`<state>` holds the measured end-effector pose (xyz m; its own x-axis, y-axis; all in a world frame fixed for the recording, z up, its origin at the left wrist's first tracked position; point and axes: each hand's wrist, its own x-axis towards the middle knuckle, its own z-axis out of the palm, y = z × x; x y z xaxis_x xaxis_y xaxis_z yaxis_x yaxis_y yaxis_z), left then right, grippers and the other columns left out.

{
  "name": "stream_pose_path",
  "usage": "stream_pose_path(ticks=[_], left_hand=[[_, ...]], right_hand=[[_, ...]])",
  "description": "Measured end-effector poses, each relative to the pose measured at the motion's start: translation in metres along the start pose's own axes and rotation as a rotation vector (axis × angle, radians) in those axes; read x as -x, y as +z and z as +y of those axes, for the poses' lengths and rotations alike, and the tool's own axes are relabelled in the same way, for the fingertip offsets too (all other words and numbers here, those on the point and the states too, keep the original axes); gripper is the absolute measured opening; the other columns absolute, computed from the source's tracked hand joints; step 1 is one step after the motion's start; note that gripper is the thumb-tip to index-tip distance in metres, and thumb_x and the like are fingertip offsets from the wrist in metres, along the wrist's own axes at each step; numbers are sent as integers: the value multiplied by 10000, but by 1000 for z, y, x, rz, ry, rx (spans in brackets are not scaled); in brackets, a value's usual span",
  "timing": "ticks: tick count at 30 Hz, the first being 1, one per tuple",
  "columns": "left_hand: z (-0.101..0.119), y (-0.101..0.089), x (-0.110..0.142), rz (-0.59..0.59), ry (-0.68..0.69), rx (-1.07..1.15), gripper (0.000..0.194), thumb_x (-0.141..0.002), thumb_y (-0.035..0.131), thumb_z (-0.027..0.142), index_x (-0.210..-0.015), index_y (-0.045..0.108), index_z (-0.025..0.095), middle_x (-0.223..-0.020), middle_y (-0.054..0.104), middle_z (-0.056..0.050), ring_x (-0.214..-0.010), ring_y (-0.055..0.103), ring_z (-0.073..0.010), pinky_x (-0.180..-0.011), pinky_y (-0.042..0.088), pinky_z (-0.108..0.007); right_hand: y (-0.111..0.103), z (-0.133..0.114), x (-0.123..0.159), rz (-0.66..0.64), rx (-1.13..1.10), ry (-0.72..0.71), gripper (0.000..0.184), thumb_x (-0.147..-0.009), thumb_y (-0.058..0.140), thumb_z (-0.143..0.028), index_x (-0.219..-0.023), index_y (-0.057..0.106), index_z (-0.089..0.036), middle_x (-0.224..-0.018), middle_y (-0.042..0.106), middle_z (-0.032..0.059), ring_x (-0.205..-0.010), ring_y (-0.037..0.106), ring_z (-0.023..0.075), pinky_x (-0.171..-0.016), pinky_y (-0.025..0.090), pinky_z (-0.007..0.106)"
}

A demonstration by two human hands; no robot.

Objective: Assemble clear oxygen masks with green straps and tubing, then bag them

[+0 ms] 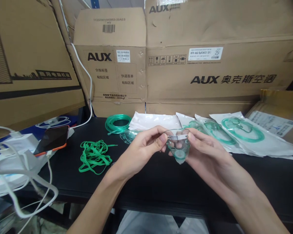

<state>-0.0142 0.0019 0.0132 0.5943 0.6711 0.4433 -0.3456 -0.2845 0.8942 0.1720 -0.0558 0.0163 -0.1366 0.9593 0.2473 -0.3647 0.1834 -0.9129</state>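
Observation:
Between my two hands, above the black table, is a clear greenish oxygen mask (180, 150) with a thin metal strip across its upper part. My left hand (150, 143) pinches the mask's left edge between thumb and fingers. On the opposite edge, my right hand (201, 143) grips it by the end of the strip. Part of another clear mask (129, 136) lies on the table behind my left hand. A tangle of green elastic strap (94, 156) rests left of my left forearm.
Coiled green tubing (118, 124) sits at the back beside several white packets (274, 143) holding masks and tubing. A phone (52, 140) with an orange case and white charging cables occupies the left side. Large cardboard boxes (171, 87) stand behind the table (146, 191).

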Motion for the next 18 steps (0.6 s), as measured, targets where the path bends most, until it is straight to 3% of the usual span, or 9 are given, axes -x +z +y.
stream_pose_path(ticks=[6, 10, 18], left_hand=[[4, -1, 1, -56, 45, -16, 185, -1044, 686, 277, -889, 681, 176, -829, 547, 20, -795, 551, -99, -764, 463, -200], [8, -2, 1, -66, 44, -78, 179, -1058, 660, 266, -912, 690, 168, -853, 592, 15, -820, 575, -100, -800, 474, -203], [11, -6, 4, -99, 48, -191, 178, -1062, 641, 249, -920, 692, 156, -886, 641, -6, -862, 608, -129, -826, 478, -231]], right_hand=[[-5, 9, -1, 13, -102, -1, 77, -942, 792, -318, -995, 774, -265, -1010, 790, 57, -1024, 737, 267, -926, 594, 420], [-8, 11, -3, -16, -160, 22, 186, -902, 849, -284, -1073, 779, -311, -895, 792, 1, -903, 740, 201, -871, 581, 342], [-7, 12, -1, -59, -220, 33, 266, -866, 884, -204, -1109, 785, -250, -820, 729, -36, -817, 669, 121, -780, 542, 228]])
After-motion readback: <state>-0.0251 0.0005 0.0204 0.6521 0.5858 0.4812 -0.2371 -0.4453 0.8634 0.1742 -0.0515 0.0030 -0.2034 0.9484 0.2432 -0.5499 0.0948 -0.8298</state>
